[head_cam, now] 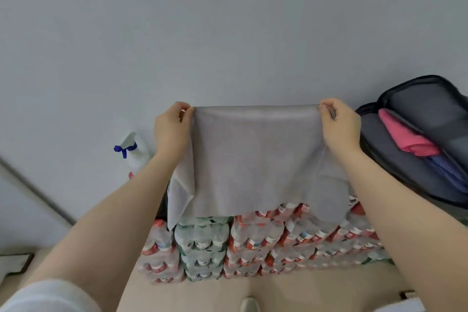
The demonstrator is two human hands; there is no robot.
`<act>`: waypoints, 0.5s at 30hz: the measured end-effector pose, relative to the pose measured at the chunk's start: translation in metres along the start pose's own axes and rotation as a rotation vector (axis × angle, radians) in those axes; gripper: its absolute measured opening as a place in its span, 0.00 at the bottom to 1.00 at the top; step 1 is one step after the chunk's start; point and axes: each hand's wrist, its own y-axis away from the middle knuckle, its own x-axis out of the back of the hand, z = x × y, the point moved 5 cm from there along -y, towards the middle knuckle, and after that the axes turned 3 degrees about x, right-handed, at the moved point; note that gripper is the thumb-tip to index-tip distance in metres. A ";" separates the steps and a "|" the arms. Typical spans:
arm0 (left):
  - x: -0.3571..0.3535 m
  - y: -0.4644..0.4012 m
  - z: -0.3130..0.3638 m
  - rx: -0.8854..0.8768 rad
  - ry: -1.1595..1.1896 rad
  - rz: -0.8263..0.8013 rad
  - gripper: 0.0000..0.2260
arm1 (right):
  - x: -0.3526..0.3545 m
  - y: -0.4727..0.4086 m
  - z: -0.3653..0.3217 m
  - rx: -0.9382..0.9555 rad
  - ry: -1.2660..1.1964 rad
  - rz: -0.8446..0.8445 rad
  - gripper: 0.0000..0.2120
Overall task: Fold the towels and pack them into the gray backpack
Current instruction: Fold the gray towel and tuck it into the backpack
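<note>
Towels are partly packing: pink towel (pixel 410 139) sitting in the gray backpack (pixel 395 159) at right, while my left hand (pixel 171 126) and right hand (pixel 340 125) are pinching the gray towel (pixel 255 159), unfolded.

Storeroom corner — stock kept in bulk
Shrink-wrapped packs of red- and green-labelled plastic water bottles (pixel 253 243) stacked against a bare grey wall (pixel 228 20) on beige floor (pixel 304 291)

Plain grey wall (pixel 228 20), beige floor (pixel 291 291)
</note>
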 end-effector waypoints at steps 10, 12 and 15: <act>-0.070 -0.062 -0.053 -0.034 -0.578 -0.122 0.13 | -0.133 -0.091 0.077 0.024 0.287 -0.326 0.11; -0.072 -0.067 -0.074 0.078 -0.683 -0.290 0.16 | -0.152 -0.090 0.083 0.035 0.357 -0.377 0.12; -0.063 -0.065 -0.096 0.170 -0.743 -0.499 0.17 | -0.172 -0.088 0.089 0.013 0.321 -0.430 0.11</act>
